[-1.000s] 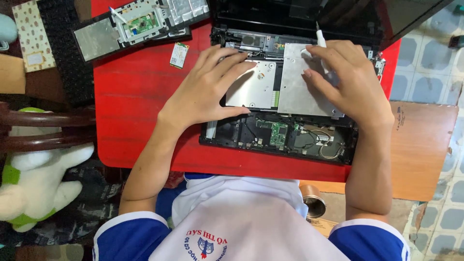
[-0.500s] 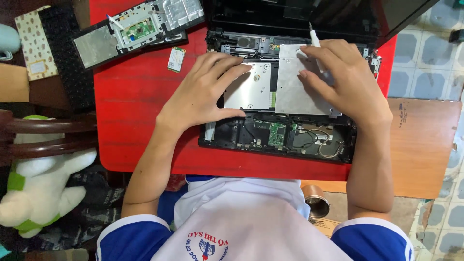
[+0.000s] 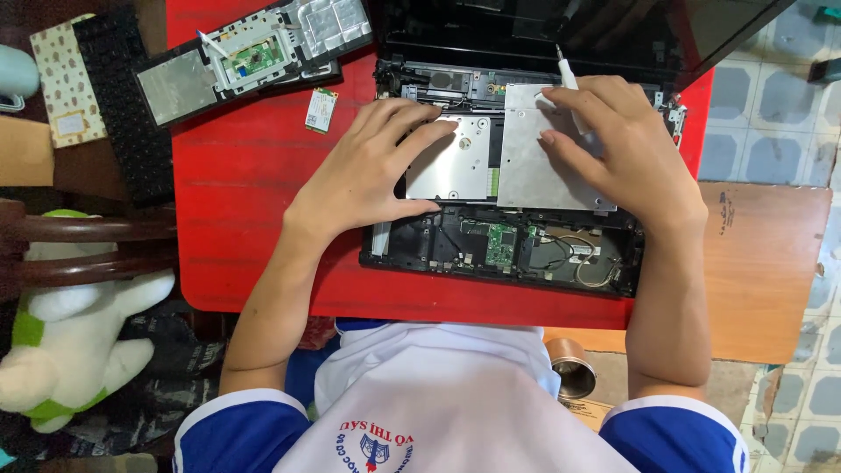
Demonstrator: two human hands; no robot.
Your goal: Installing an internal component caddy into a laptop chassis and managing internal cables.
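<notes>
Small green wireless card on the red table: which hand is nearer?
Left. The left hand rests on the silver drive bay in the opened laptop, just right of the wireless card. The right hand, holding a white screwdriver, is farther right across the laptop.

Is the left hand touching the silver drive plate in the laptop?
Touching. The head view shows the left hand lying flat with fingers and thumb on the drive plate.
</notes>
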